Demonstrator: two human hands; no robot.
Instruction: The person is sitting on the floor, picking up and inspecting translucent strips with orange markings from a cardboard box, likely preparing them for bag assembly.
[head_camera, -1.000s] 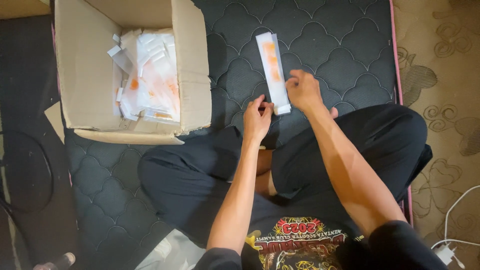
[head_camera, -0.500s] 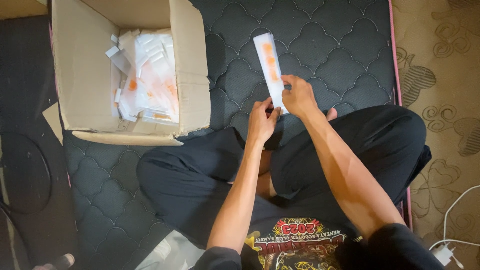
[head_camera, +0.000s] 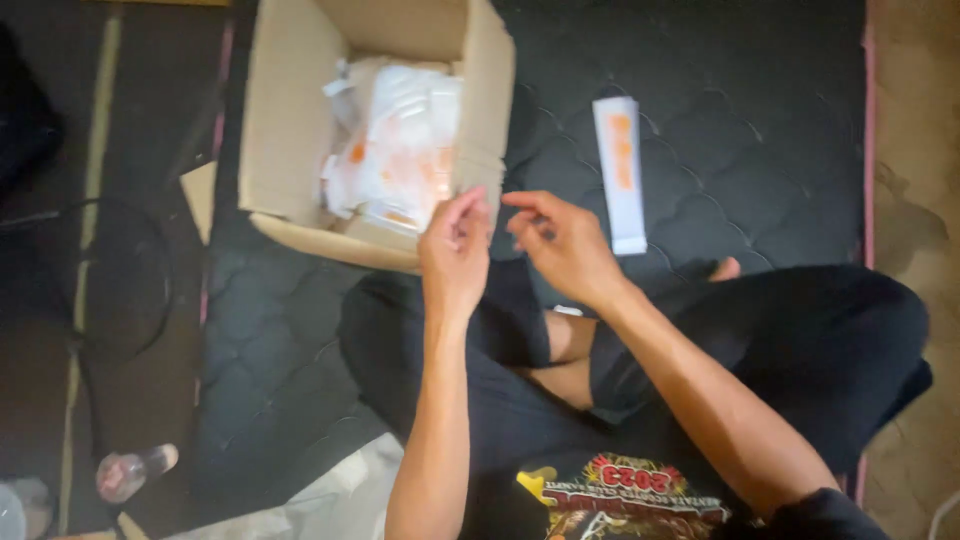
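Head view: I see the left hand (head_camera: 455, 250) and the right hand (head_camera: 562, 245) raised close together above the crossed legs, fingers loosely curled and pointing toward each other, neither one clamped on anything I can make out; motion blur hides whether the fingertips touch. To the right of the right hand, apart from it, a long white packet (head_camera: 620, 172) with an orange stripe lies flat on the dark quilted mattress (head_camera: 760, 130). Just beyond the left hand, on the far left, stands an open cardboard box (head_camera: 290, 120) with a heap of white and orange packets (head_camera: 400, 150) inside; its near right corner sits right by the left hand's fingers. A clear plastic bottle (head_camera: 130, 470) lies on the floor at near left.
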